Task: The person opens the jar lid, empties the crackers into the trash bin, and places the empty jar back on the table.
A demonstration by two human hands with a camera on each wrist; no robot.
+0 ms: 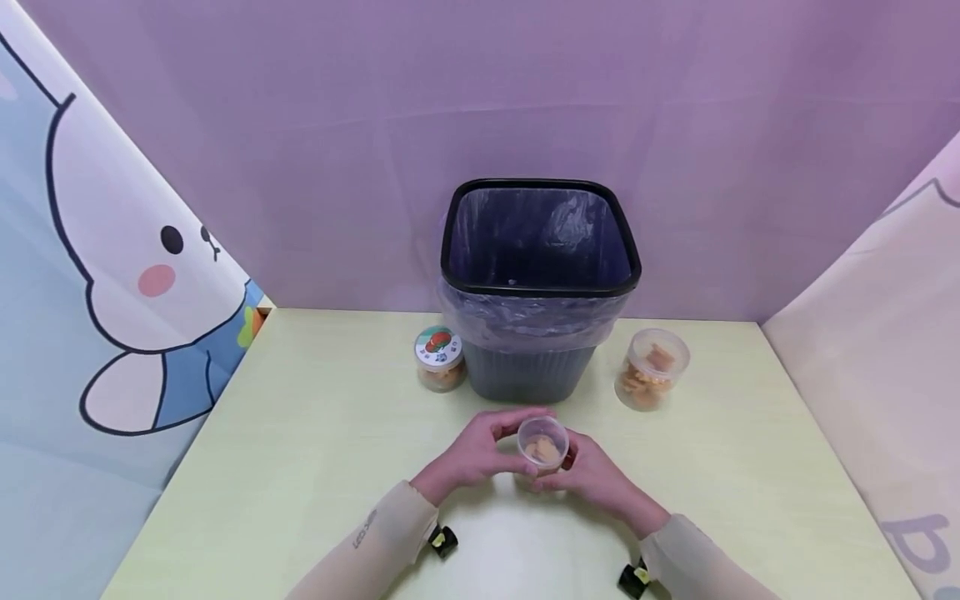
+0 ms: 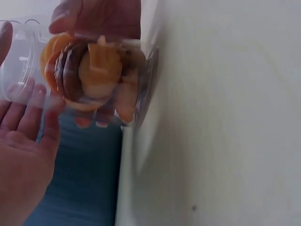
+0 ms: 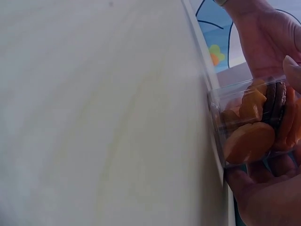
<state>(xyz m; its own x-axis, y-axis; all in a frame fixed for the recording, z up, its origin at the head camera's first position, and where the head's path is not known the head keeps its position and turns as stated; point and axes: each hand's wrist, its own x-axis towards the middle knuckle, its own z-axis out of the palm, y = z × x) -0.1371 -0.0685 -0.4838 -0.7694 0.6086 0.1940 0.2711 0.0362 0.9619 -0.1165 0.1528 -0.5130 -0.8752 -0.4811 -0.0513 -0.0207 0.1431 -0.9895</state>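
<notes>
A clear plastic jar (image 1: 543, 442) stands upright low over the table's front middle, with orange-tan cookies (image 2: 99, 70) and a darker brown one in its lower part. From the left side my left hand (image 1: 480, 450) grips it, thumb in front and fingers behind. My right hand (image 1: 596, 483) holds the opposite side, its fingers curved round the wall. In the right wrist view, the cookies (image 3: 249, 141) lean against the clear side between both hands. The jar's base is right at the tabletop, and its upper part holds no cookies.
Behind the hands stands a grey bin (image 1: 525, 375) with a black rim and a purple liner. A cookie jar with a printed lid (image 1: 438, 346) is at its left; another clear cookie jar (image 1: 648, 375) is at its right. Cloth curtains (image 1: 337, 167) border the pale table (image 1: 337, 400).
</notes>
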